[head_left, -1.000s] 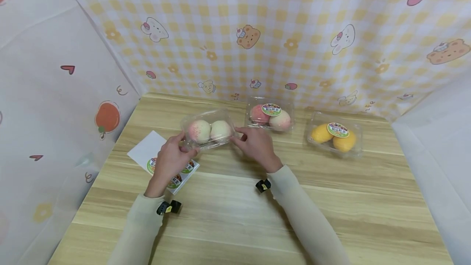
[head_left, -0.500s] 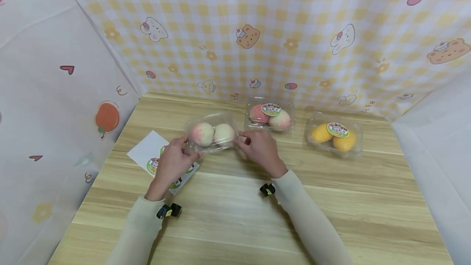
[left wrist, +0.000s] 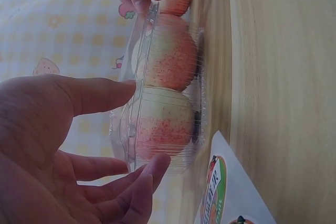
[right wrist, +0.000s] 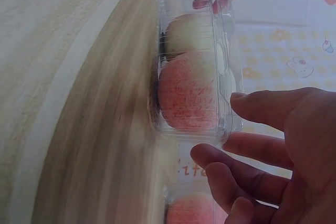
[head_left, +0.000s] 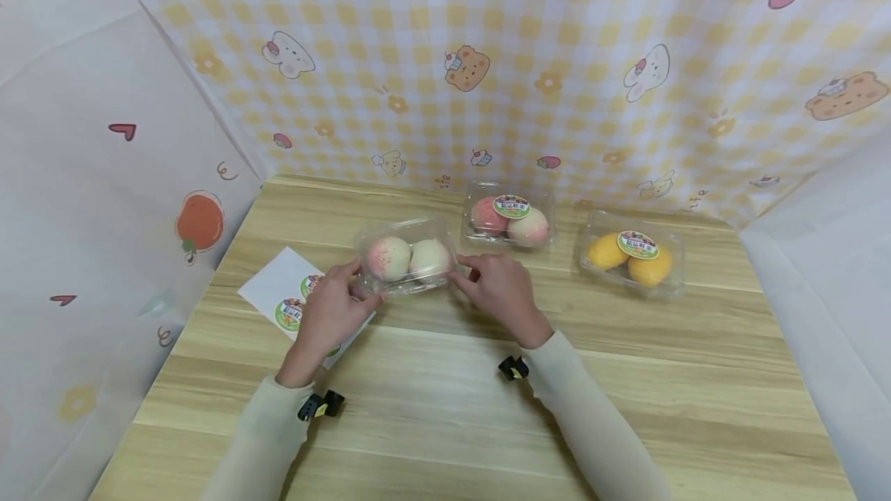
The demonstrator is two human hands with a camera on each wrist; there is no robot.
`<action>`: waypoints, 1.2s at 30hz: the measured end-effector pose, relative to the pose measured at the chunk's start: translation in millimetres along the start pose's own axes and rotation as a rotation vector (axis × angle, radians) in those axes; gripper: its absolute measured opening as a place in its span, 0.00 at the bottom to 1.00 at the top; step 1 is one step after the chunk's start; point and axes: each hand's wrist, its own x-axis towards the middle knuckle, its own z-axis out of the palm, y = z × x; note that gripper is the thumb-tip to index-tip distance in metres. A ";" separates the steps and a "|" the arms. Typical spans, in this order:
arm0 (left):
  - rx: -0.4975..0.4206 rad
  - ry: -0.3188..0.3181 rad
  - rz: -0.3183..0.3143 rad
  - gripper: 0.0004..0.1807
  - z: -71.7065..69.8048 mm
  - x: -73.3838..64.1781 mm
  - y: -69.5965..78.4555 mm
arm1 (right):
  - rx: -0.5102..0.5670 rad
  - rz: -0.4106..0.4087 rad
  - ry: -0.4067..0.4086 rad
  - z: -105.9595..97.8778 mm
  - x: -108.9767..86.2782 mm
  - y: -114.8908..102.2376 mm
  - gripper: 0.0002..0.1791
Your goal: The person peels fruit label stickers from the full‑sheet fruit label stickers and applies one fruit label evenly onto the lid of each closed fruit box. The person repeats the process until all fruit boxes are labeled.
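While the left hand [head_left: 332,308] and the right hand [head_left: 503,290] are gripping its two ends, the clear clamshell box [head_left: 402,227] is sitting towards the back edge of the table [head_left: 445,424], left of its middle. Two pink-blushed peaches [head_left: 388,259] are lying inside; whether the base is fully touching the wood is hard to tell. The left hand's fingers are pinching the rim by the left end, and the right hand's thumb and forefinger are pinching the opposite end, its other fingers curling loosely.

Thin plastic like this is probably flexing easily, so a hard or uneven squeeze could be springing the lid or rolling the peaches. A swing to the back right could be knocking the labelled peach box [head_left: 480,190] just beside it. The sticker sheet [head_left: 267,282] is lying under the left hand, near the table's left edge, and a low wrist could be dragging it.

Pale wood grain is running across the table; towards the back right corner a box of yellow fruit [head_left: 670,238] is standing. Yellow-checked cloth [head_left: 550,22] is hanging behind the back edge, with white printed cloth [head_left: 63,199] walling the left side.
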 end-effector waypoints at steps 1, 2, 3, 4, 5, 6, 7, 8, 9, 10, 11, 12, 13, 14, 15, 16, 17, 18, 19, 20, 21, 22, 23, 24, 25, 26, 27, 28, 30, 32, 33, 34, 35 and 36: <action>-0.002 -0.002 0.002 0.42 0.3 -0.7 0.6 | 0.002 -0.008 0.005 -0.2 -1.2 0.3 0.22; -0.004 -0.003 0.003 0.42 0.6 -1.4 1.0 | 0.006 -0.013 0.009 -0.4 -2.4 0.5 0.21; -0.006 -0.006 0.001 0.42 0.8 -2.2 1.5 | 0.009 -0.015 0.011 -0.6 -3.6 0.6 0.21; -0.011 -0.008 -0.001 0.42 1.0 -3.1 2.1 | 0.014 -0.014 0.011 -0.9 -4.8 0.7 0.21; -0.012 -0.009 -0.005 0.42 1.3 -3.9 2.7 | 0.018 -0.011 0.010 -1.3 -6.0 0.8 0.21; -0.011 -0.009 -0.008 0.42 1.5 -4.7 3.2 | 0.020 -0.006 0.008 -1.9 -7.2 0.6 0.20; -0.013 -0.008 -0.011 0.42 1.6 -5.7 4.0 | 0.024 -0.002 0.006 -2.7 -8.4 0.3 0.20; -0.014 -0.007 -0.013 0.42 1.9 -6.4 4.5 | 0.024 0.003 0.005 -3.3 -9.7 0.2 0.20; -0.014 -0.007 -0.014 0.42 2.2 -7.2 5.2 | 0.023 0.008 0.003 -4.0 -10.9 0.1 0.20; -0.012 -0.004 -0.016 0.42 2.6 -8.0 5.7 | 0.023 0.010 0.003 -4.6 -12.1 0.0 0.20; -0.009 -0.004 -0.016 0.42 2.9 -8.7 6.1 | 0.018 0.011 0.002 -5.2 -13.2 -0.1 0.20; -0.007 -0.003 -0.016 0.42 3.2 -9.7 6.7 | 0.015 0.012 0.001 -5.6 -14.4 -0.1 0.20; -0.006 -0.003 -0.018 0.42 3.5 -10.7 7.3 | 0.011 0.011 -0.001 -6.1 -15.5 -0.1 0.20; -0.005 -0.003 -0.017 0.42 3.8 -11.6 7.9 | 0.007 0.011 -0.002 -6.6 -16.7 0.0 0.20; -0.003 -0.004 -0.016 0.42 4.1 -12.4 8.5 | 0.007 0.011 -0.004 -7.0 -17.8 0.1 0.20; -0.002 -0.005 -0.017 0.41 4.4 -13.2 9.1 | 0.003 0.010 -0.005 -7.3 -18.9 0.3 0.20; 0.000 -0.007 -0.016 0.41 4.7 -13.9 9.9 | -0.002 0.009 -0.006 -7.4 -20.0 0.7 0.20; 0.002 -0.008 -0.016 0.41 4.8 -14.9 10.6 | 0.001 0.010 -0.006 -7.7 -21.2 1.1 0.20; 0.003 -0.010 -0.016 0.41 5.1 -15.7 11.3 | 0.000 0.009 -0.005 -8.0 -22.3 1.4 0.20; 0.003 -0.011 -0.015 0.41 5.5 -16.1 12.1 | 0.002 0.008 -0.003 -8.2 -23.6 1.8 0.20; 0.005 -0.013 -0.017 0.41 5.9 -16.6 12.6 | 0.004 0.006 -0.001 -8.4 -24.8 2.2 0.20; 0.007 -0.015 -0.018 0.41 6.2 -17.3 13.3 | 0.006 0.003 0.001 -9.0 -25.9 2.2 0.20; 0.011 -0.019 -0.019 0.41 6.4 -18.3 14.1 | 0.010 0.000 0.004 -9.4 -27.1 2.5 0.20; 0.015 -0.022 -0.019 0.41 6.7 -18.9 14.8 | 0.013 -0.003 0.008 -10.0 -28.2 2.6 0.20; 0.015 -0.026 -0.022 0.41 7.0 -19.5 15.5 | 0.012 -0.007 0.013 -10.4 -29.3 2.8 0.19; 0.017 -0.028 -0.025 0.41 7.5 -19.7 16.1 | 0.013 -0.010 0.018 -11.0 -30.5 3.0 0.19; 0.020 -0.031 -0.026 0.42 7.9 -20.2 16.4 | 0.011 -0.012 0.022 -11.4 -31.5 3.2 0.19; 0.024 -0.033 -0.028 0.42 8.3 -20.6 16.9 | 0.009 -0.013 0.026 -11.8 -32.5 3.5 0.20; 0.029 -0.035 -0.027 0.42 9.0 -21.3 17.6 | 0.006 -0.013 0.030 -12.3 -34.6 4.5 0.20; 0.033 -0.034 -0.026 0.43 9.5 -22.2 18.7 | 0.004 -0.012 0.028 -13.9 -36.9 4.5 0.20; 0.036 -0.034 -0.025 0.43 9.6 -22.6 19.1 | 0.004 -0.011 0.027 -14.5 -38.0 4.6 0.20; 0.038 -0.033 -0.023 0.43 9.7 -23.0 19.8 | 0.006 -0.012 0.027 -15.1 -39.2 4.6 0.20; 0.039 -0.033 -0.021 0.43 9.6 -23.5 20.3 | 0.008 -0.015 0.031 -15.7 -40.6 4.8 0.20; 0.038 -0.033 -0.020 0.43 9.6 -23.8 21.1 | 0.010 -0.018 0.035 -16.3 -41.9 4.8 0.19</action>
